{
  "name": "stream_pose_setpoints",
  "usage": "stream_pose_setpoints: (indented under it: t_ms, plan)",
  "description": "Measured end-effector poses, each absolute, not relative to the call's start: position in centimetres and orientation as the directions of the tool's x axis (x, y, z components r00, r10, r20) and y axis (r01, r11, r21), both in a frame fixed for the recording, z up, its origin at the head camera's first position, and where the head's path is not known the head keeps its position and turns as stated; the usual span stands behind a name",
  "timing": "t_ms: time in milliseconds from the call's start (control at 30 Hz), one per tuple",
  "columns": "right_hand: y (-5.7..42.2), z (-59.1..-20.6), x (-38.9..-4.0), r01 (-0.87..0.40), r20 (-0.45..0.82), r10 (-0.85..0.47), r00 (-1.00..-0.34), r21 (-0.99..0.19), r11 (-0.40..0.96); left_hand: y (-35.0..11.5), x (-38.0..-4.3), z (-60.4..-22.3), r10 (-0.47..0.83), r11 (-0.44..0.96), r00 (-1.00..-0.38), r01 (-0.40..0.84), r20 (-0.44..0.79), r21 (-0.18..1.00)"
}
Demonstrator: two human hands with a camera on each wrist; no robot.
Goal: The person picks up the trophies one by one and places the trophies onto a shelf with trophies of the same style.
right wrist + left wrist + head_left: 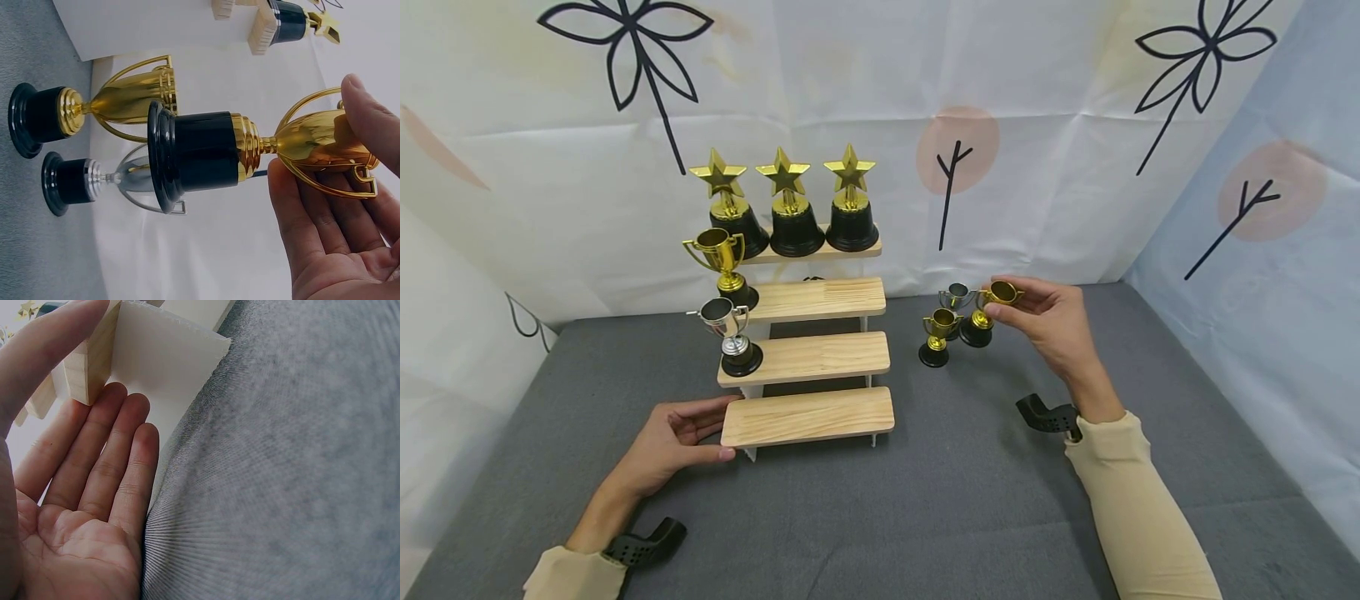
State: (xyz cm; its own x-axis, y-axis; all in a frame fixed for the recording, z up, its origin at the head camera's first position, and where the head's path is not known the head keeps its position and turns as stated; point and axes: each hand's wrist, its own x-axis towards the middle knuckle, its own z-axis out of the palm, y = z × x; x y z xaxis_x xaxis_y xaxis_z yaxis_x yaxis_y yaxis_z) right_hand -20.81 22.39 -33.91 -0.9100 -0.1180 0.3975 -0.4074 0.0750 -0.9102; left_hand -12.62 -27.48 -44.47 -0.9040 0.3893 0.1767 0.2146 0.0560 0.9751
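Note:
My right hand (1037,321) pinches a gold trophy cup (319,140) by its bowl, thumb on one side and fingers on the other. Its black base is clear of the table in the right wrist view. Close by stand a smaller gold trophy cup (936,337) and a silver one (957,296), partly hidden in the head view. My left hand (670,437) is at the left end of the lowest step of a wooden display stand (808,417). Its nearly straight fingers touch the board's end (90,372), with the thumb near the front corner.
Three gold star trophies (786,200) line the top step. Another gold cup (718,258) stands on the left of the step below, and a silver cup (733,337) one step lower. Grey cloth (955,500) covers the table; patterned fabric walls (1037,208) rise behind and beside it.

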Motion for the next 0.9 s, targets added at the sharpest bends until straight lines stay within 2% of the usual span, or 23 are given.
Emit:
stream_pose_setpoints:
  t_ms: [667, 900]
  plan:
    - [21.9, -32.9, -20.1, -0.441, 0.433, -0.132, -0.892, -0.897, 0.033, -27.4, -12.5, -44.2, 0.390, 0.058, -0.903, 0.221, 0.182, 0.973]
    - [21.5, -32.8, -19.9, -0.432, 0.420, -0.138, -0.897, -0.900, 0.066, -27.4, -12.5, -44.1, 0.392, 0.058, -0.902, 0.220, 0.180, 0.974]
